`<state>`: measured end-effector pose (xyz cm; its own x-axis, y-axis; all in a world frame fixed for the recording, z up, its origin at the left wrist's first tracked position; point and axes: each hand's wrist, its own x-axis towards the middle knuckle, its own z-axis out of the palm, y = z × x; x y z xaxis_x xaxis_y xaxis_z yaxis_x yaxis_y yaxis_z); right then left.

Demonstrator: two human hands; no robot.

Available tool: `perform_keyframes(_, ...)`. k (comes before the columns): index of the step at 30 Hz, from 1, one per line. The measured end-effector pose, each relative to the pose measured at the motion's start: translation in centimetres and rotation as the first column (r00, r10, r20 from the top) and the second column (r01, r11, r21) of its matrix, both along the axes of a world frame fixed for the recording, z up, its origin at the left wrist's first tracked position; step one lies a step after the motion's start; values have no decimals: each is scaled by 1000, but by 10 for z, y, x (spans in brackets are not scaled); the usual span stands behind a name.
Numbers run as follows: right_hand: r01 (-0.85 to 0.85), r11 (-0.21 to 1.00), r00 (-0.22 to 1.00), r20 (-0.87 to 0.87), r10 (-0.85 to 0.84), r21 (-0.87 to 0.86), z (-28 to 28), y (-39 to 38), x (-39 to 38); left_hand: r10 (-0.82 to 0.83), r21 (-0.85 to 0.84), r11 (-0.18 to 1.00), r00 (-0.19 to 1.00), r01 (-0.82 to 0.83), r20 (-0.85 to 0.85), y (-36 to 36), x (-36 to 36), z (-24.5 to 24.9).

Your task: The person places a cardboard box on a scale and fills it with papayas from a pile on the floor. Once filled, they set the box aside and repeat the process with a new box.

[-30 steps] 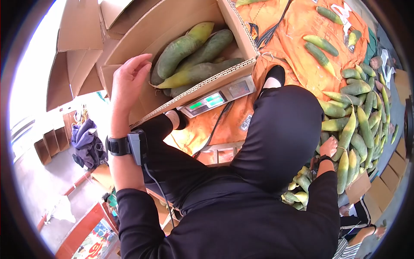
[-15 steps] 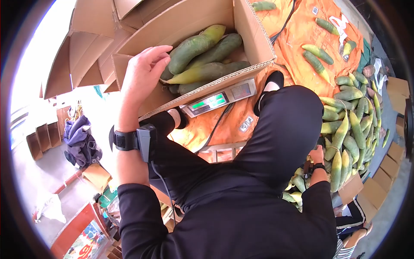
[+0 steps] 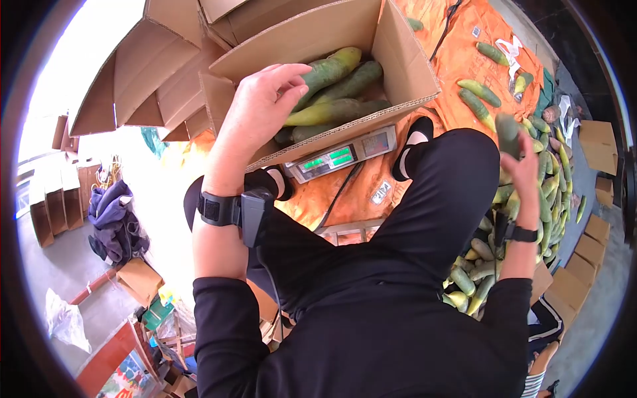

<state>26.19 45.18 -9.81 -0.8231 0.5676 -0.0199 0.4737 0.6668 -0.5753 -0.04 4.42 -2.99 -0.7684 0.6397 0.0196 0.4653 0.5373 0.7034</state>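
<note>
My left hand (image 3: pixel 267 99) hovers over the near left part of a cardboard box (image 3: pixel 312 28), its fingers loosely bent and apart with nothing in them. Several long green radishes (image 3: pixel 344 113) lie in the box, partly hidden behind that hand. Under the box is a scale (image 3: pixel 342 156) with lit green digits. On the right, my right hand (image 3: pixel 524 166) grips a dark green radish (image 3: pixel 508 136) and holds it raised beside my knee. Below and beyond it spreads a large pile of green radishes (image 3: pixel 545 199).
Loose radishes (image 3: pixel 491 53) lie on an orange sheet (image 3: pixel 438 86). Empty cardboard boxes (image 3: pixel 149 63) stand at upper left, and flattened cardboard (image 3: pixel 587 255) lies at right. A dark cable (image 3: pixel 340 196) runs by the scale. Part of another person (image 3: pixel 534 383) shows at lower right.
My right hand has come up from low beside the pile, now with a radish in it. My left hand stays over the box while the view has shifted slightly.
</note>
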Motion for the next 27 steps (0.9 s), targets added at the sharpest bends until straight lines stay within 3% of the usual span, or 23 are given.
perform_keyframes(3, -171, 984, 961, -213, 177, 46, 90, -54, -68, -13, 30, 999, 1000, 13, 9, -3, 3, -1)
perform_keyframes(5, -379, 922, 859, -341, 383, 79, 120, -88, -103, 50, 52, 997, 999, -50, 14, -7, 2, -2)
perform_keyframes(6, -467, 872, 801, -349, 487, 144, 129, -104, -120, 37, 55, 998, 999, -38, 8, -10, 0, -3)
perform_keyframes(9, -638, 684, 586, -352, 730, 355, 125, -150, -165, 284, 111, 958, 918, -263, -278, -33, -13, -10)
perform_keyframes(11, -701, 637, 555, -317, 769, 320, 103, -176, -184, 390, 66, 920, 883, -387, -260, -46, -18, -8)
perform_keyframes(17, -737, 612, 605, -124, 787, 288, 36, -198, -197, 464, -42, 875, 860, -482, -211, -66, -16, -9)
perform_keyframes(22, -630, 696, 673, -206, 711, 344, 44, -169, -204, 397, -59, 904, 884, -423, -248, -72, -17, -12)
perform_keyframes(24, -510, 831, 753, -352, 556, 222, 48, -153, -205, 397, -53, 905, 883, -422, -250, -73, -17, -11)
perform_keyframes(25, -514, 829, 751, -351, 559, 219, 49, -145, -205, 400, -56, 903, 882, -426, -249, -74, -17, -10)
perform_keyframes(27, -404, 913, 842, -414, 346, -59, 48, -129, -204, 416, -54, 896, 877, -440, -240, -75, -17, -7)
